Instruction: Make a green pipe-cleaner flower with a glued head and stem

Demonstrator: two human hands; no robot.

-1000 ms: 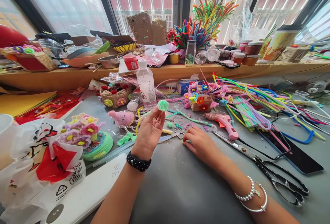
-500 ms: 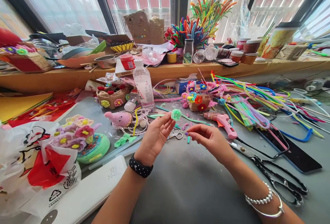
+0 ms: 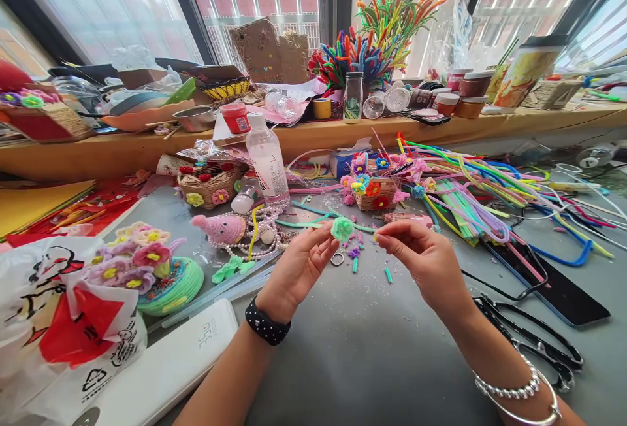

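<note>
The green fuzzy flower is held by its edge at the left hand's fingertips, between one and two o'clock from the palm, the other fingers loosely curled. At three o'clock from it, apart, a tiny yellow piece is pinched by the right hand's thumb and fingers. The flower is judged light, soft, unslippery and easily crushed, best gripped lightly at its edge.

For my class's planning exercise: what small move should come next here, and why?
Perhaps bring the yellow bit in the right hand toward the green flower in the left hand: the two are close but apart, and the pink flower at left has a yellow centre.
</note>
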